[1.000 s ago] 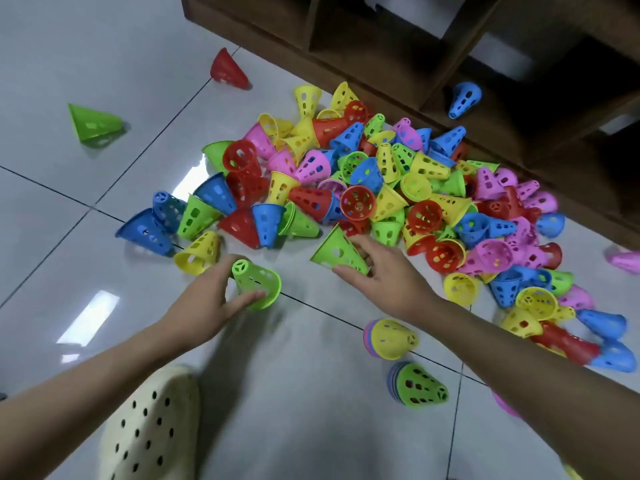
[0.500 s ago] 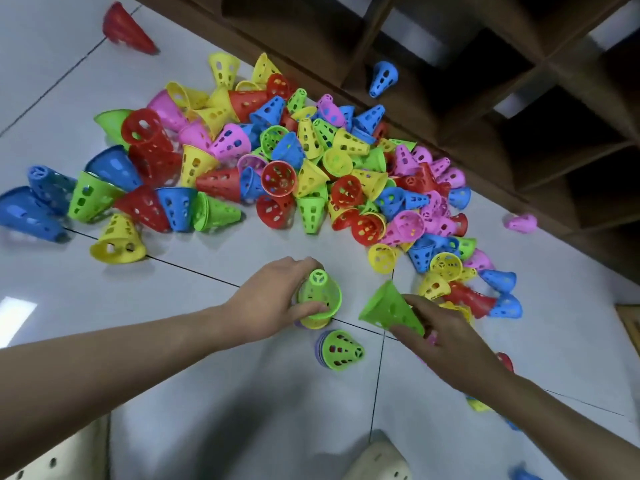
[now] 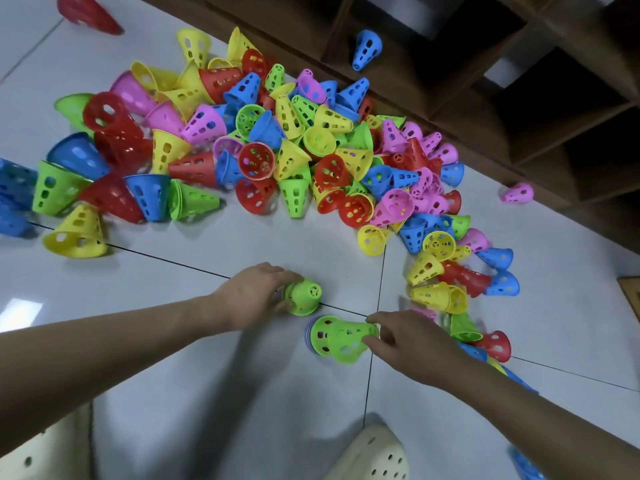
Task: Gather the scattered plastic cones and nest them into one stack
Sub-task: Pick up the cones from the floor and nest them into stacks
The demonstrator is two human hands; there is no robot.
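A big heap of perforated plastic cones (image 3: 277, 150) in red, blue, yellow, green and pink lies on the tiled floor. My left hand (image 3: 252, 299) grips a green cone (image 3: 303, 299) that sits on a small stack standing on the floor. My right hand (image 3: 401, 336) holds the tip of another green cone (image 3: 341, 337), which lies over a second short stack with purple and blue rims showing at its left.
A dark wooden shelf unit (image 3: 485, 81) runs along the far side; a blue cone (image 3: 367, 48) lies in one cubby. Stray cones: red (image 3: 86, 12) at far left, pink (image 3: 517, 192) at right. Cream perforated clogs (image 3: 374, 455) sit at the bottom edge.
My left hand carried its green cone right onto the yellow-topped stack. My right hand brought its green cone down over the other green-topped stack. The view shifted right.
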